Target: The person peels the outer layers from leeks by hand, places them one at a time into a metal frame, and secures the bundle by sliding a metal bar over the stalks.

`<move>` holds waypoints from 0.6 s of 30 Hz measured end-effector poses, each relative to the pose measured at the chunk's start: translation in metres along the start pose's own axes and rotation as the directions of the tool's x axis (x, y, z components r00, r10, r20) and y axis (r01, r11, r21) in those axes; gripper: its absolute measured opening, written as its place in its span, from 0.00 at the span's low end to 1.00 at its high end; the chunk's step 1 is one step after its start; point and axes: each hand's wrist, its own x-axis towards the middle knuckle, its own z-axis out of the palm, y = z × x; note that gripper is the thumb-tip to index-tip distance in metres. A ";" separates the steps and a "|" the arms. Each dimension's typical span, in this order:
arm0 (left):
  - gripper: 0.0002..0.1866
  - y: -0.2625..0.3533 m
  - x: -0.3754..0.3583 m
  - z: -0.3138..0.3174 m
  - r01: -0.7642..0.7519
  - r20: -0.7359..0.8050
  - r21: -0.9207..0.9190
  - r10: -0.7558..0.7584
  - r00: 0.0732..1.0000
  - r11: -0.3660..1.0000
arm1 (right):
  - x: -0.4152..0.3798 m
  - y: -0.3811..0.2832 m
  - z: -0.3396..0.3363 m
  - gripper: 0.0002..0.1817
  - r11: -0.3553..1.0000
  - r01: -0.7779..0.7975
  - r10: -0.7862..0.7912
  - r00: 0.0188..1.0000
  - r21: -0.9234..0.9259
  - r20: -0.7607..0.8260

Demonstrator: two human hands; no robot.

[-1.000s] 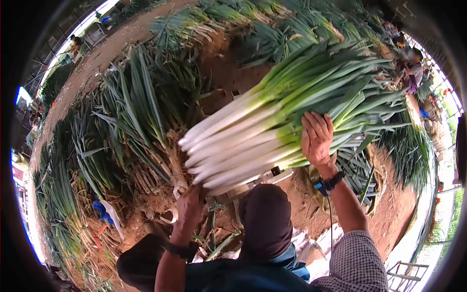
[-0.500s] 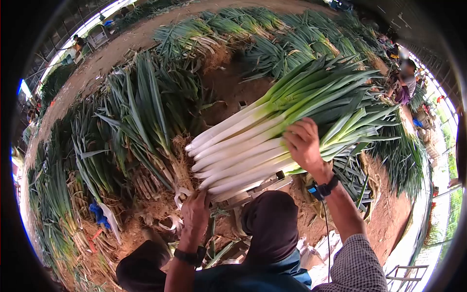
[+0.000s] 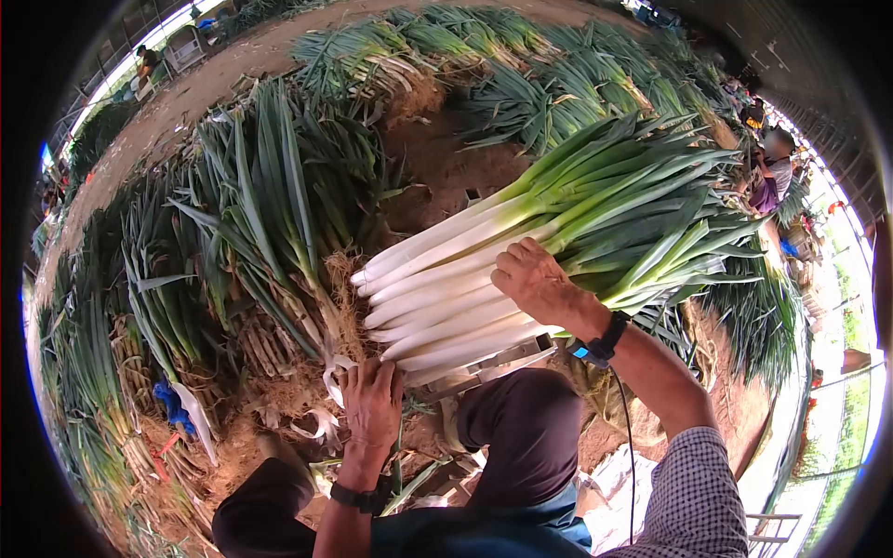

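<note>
A row of leeks (image 3: 456, 293) lies side by side before me, white root ends to the left and green leaves fanned out to the upper right. My left hand (image 3: 374, 405) is at the root end of the nearest leek, its fingers bent and closed against that end; their tips are partly hidden. Across the middle of the white shafts rests my right hand (image 3: 539, 284), its fingers curled in. What lies under those fingers is hidden. Below the leeks, part of a metal stand (image 3: 507, 363) shows.
Bundles of untrimmed leeks (image 3: 270, 195) with brown roots stand to the left. More leek piles (image 3: 567, 88) lie behind. A blue cloth-like scrap (image 3: 173, 407) is at lower left. A person (image 3: 774, 172) sits at far right. My knee (image 3: 526, 428) is just below the leeks.
My right hand has slid left and slightly down, from near the green part onto the white shafts, with its fingers more curled. My left hand stays at the root ends.
</note>
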 end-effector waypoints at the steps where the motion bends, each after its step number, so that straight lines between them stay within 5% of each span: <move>1: 0.11 0.001 0.000 -0.002 -0.009 0.009 -0.005 0.009 1.000 1.000 | 0.000 -0.005 0.003 0.04 0.998 -0.037 0.041 0.997 0.055 -0.066; 3: 0.12 0.003 0.002 -0.008 -0.024 0.025 -0.010 0.024 0.999 1.000 | 0.004 -0.021 0.008 0.04 0.980 -0.097 0.130 0.973 0.173 -0.192; 6: 0.12 0.004 0.002 -0.009 -0.023 0.016 -0.012 0.023 1.000 1.000 | 0.014 -0.058 -0.005 0.07 0.812 -0.014 0.191 0.951 0.583 -0.244; 9: 0.11 0.007 0.008 -0.008 -0.047 -0.033 -0.054 0.045 0.998 0.997 | 0.012 -0.078 -0.027 0.07 0.778 0.200 -0.017 0.954 0.596 -0.299; 10: 0.11 0.008 0.012 -0.007 -0.069 -0.054 -0.078 0.065 0.996 0.995 | 0.006 -0.070 -0.044 0.08 0.692 0.007 -0.105 0.990 0.722 0.091; 13: 0.08 0.011 0.025 -0.006 -0.095 -0.075 -0.146 0.084 0.994 0.985 | -0.023 -0.026 -0.046 0.11 0.904 0.082 0.023 0.971 0.420 -0.239; 15: 0.06 0.024 0.046 -0.007 -0.079 -0.024 -0.208 0.075 0.997 0.975 | -0.046 0.016 -0.043 0.17 0.898 -0.288 0.373 0.898 0.333 -0.231; 18: 0.04 0.047 0.089 0.002 -0.197 -0.003 -0.217 0.201 0.979 0.956 | -0.060 0.030 -0.042 0.21 0.906 -0.424 0.405 0.868 -0.004 -0.288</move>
